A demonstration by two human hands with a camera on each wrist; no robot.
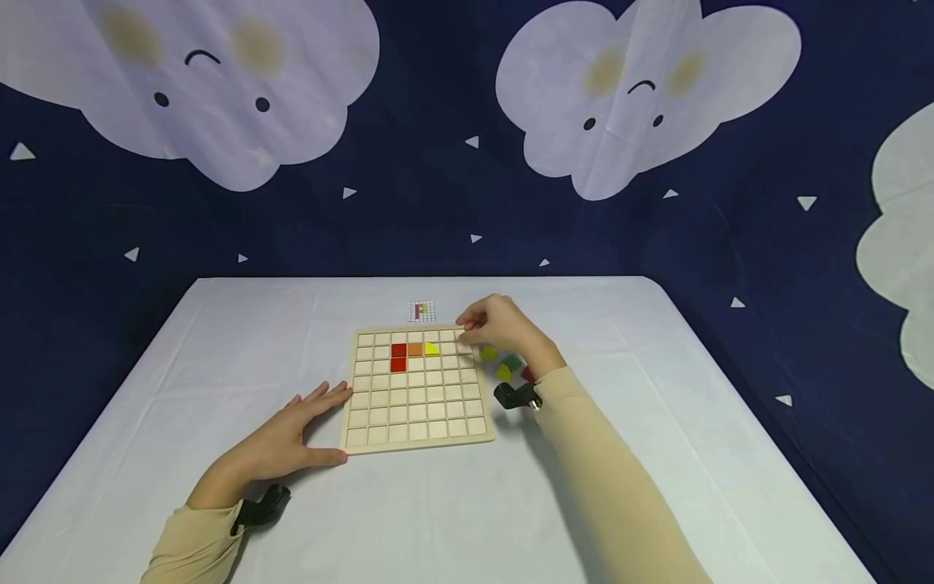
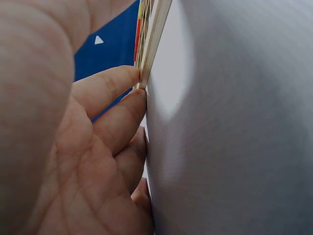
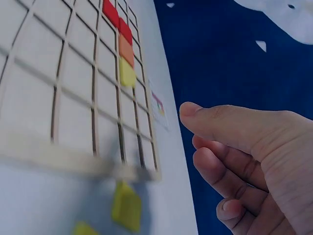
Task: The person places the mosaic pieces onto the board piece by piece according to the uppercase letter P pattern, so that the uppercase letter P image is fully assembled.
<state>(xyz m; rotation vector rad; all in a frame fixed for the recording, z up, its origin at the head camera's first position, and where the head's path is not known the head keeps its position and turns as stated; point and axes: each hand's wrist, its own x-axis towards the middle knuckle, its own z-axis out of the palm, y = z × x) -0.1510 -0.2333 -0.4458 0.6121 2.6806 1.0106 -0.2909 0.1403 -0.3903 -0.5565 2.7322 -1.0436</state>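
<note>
A wooden grid board [image 1: 419, 445] lies flat in the middle of the table. Two red tiles [image 1: 398, 365], an orange tile [image 1: 415, 349] and a yellow tile [image 1: 432, 349] with one cut corner sit in its cells. Along the board's left edge rests my left hand [image 1: 280, 438], thumb at the near corner and fingertips against the wooden side [image 2: 155, 41]. Over the far right corner hovers my right hand [image 1: 507, 326]. Its fingers bend loosely, with nothing between thumb [image 3: 215, 120] and fingertips in the right wrist view.
A small printed card [image 1: 422, 311] with a coloured grid pattern lies just beyond the board. Loose yellow [image 1: 504, 371], green [image 1: 511, 363] and red [image 1: 528, 374] tiles lie right of the board, partly behind my right wrist. A dark blue cloud-patterned cloth [image 1: 438, 219] hangs behind the table.
</note>
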